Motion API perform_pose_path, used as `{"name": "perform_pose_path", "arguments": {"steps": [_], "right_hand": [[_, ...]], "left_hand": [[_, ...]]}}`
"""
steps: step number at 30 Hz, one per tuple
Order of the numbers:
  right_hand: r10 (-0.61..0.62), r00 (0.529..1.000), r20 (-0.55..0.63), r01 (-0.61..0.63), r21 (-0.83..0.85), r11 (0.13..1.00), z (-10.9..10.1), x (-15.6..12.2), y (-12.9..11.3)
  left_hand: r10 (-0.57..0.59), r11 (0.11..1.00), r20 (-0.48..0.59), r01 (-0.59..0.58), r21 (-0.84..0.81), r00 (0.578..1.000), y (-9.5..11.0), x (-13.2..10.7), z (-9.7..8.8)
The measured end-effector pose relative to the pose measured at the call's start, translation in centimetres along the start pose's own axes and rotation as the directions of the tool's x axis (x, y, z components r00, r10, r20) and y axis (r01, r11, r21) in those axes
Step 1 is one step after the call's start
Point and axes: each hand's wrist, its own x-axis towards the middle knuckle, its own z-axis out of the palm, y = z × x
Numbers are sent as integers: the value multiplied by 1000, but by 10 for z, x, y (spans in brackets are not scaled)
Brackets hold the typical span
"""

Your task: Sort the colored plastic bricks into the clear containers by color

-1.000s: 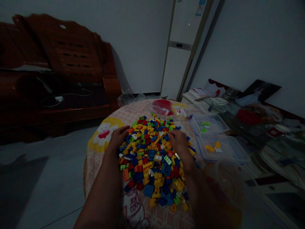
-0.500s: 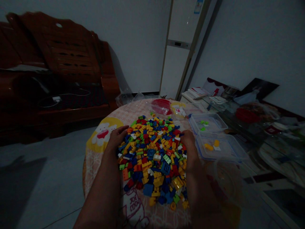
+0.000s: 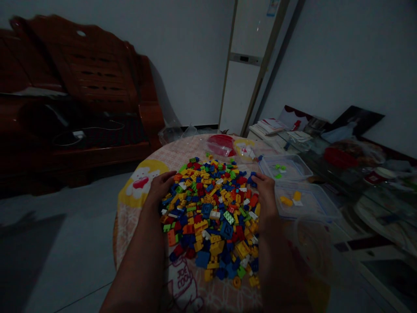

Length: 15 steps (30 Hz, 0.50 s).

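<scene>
A wide heap of toy building bricks (image 3: 208, 213) in yellow, blue, red, green, orange and white covers the middle of the round table. My left hand (image 3: 162, 184) rests against the heap's left edge, fingers stretched out and apart, beside orange and yellow bricks. At the right edge, my right hand (image 3: 265, 184) has its fingers closed on a dark blue brick (image 3: 252, 179). Its grip is partly hidden in the dim light.
Right of the heap stand two clear plastic boxes, one with green bricks (image 3: 278, 168), the other with yellow bricks (image 3: 286, 201). A red plastic basket (image 3: 221, 145) lies at the table's back. A glass-topped cabinet with clutter is on the right, a wooden sofa (image 3: 97, 78) on the left.
My right hand has shifted a little to the right, away from the heap, with the blue brick now showing at its fingertips. My left hand has stayed in place.
</scene>
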Motion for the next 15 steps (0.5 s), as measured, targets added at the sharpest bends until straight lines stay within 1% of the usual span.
{"name": "perform_pose_path", "arguments": {"steps": [2,4,6,8,12,14,15], "right_hand": [[36,998,60,-44,124,991,2,-3,-1],[75,988,136,-108,260,960,4,-7,-1],[112,972,204,-187,397,898,5,-10,0],[141,959,245,-248,492,834,5,-11,0],[154,952,265,-277,530,801,6,-10,-2],[140,957,253,-261,548,795,6,-8,-1],[125,965,229,-234,550,802,7,-7,-1]], "left_hand": [[-12,1000,1,13,-13,1000,2,-2,0],[-23,999,3,23,-27,1000,5,-4,0],[-32,999,4,32,-42,999,8,-6,0],[-46,997,4,46,-57,999,10,-7,0],[-51,997,2,51,-65,999,11,-9,0],[-41,998,8,42,-55,999,11,-8,0],[-39,998,10,39,-52,999,10,-7,0]]}}
